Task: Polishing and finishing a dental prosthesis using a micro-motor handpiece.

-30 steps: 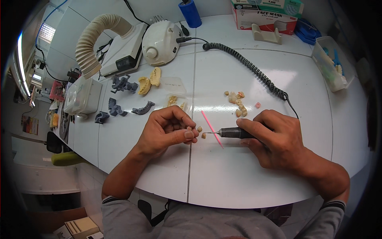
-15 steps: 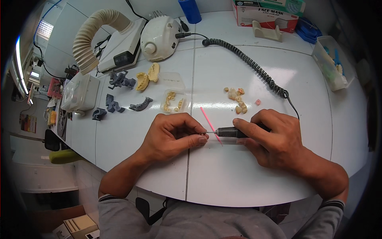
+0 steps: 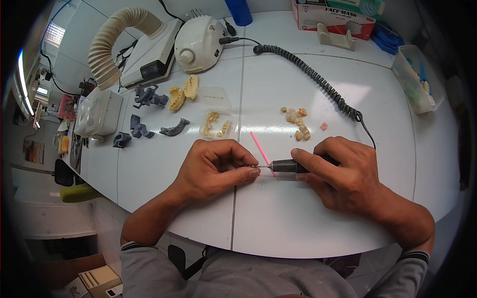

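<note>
My right hand (image 3: 343,171) grips a dark, ridged rotary handpiece (image 3: 284,166), held nearly level and pointing left. A thin metal shank (image 3: 264,166) sticks out of its front end and reaches my left fingertips. With thumb and fingers pinched together, my left hand (image 3: 208,171) meets that tip; anything small between the fingers is too hidden to make out. Behind the shank, a thin bright pink stick (image 3: 256,143) lies slantwise on the white table (image 3: 308,213). Beyond my right hand sit several tooth-coloured pieces (image 3: 299,124) in a loose cluster, with a small pink piece (image 3: 324,126) beside them.
A coiled black cord (image 3: 313,74) runs to a white motor control box (image 3: 198,47). Left of it stands a dust extractor hose (image 3: 107,44). Yellow dental models (image 3: 177,98), grey models (image 3: 174,128) and an opened clear box (image 3: 203,133) of tooth-coloured pieces lie ahead. A clear bin (image 3: 412,89) stands right.
</note>
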